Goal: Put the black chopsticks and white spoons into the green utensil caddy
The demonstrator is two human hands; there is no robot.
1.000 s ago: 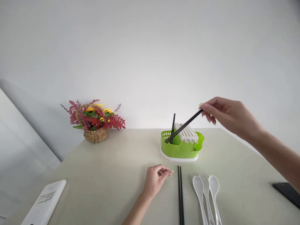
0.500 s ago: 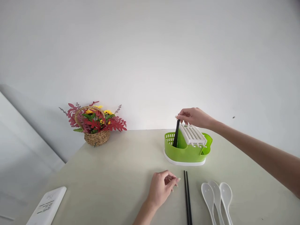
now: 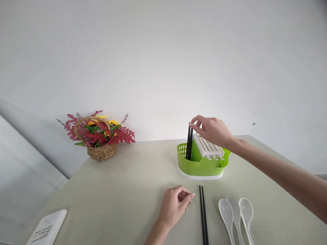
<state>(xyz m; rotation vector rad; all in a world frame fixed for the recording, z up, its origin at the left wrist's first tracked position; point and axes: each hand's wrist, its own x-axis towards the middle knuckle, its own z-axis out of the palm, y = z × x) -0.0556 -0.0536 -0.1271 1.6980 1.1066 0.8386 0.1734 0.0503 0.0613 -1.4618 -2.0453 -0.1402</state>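
Observation:
My right hand (image 3: 213, 131) pinches the tops of black chopsticks (image 3: 189, 143), whose lower ends stand in the left compartment of a green cutlery holder (image 3: 199, 167). The holder has a white slotted rack on top with small hooks and rests on a white base. Over the table in front of it, my left hand (image 3: 175, 206) is loosely curled with nothing visible in it. Just right of that hand, another pair of black chopsticks (image 3: 203, 214) lies side by side. White spoons (image 3: 226, 211) lie further right, their handles running out of view.
At the back left stands a wicker basket (image 3: 102, 152) of red leaves and yellow flowers. A white flat object (image 3: 48, 226) with dark printing lies at the table's front left. Behind the table (image 3: 127, 190) rises a plain wall.
The chopsticks in my right hand have shifted slightly left and stand more upright, their tops a little apart. My left hand keeps its pose. The view has shifted slightly.

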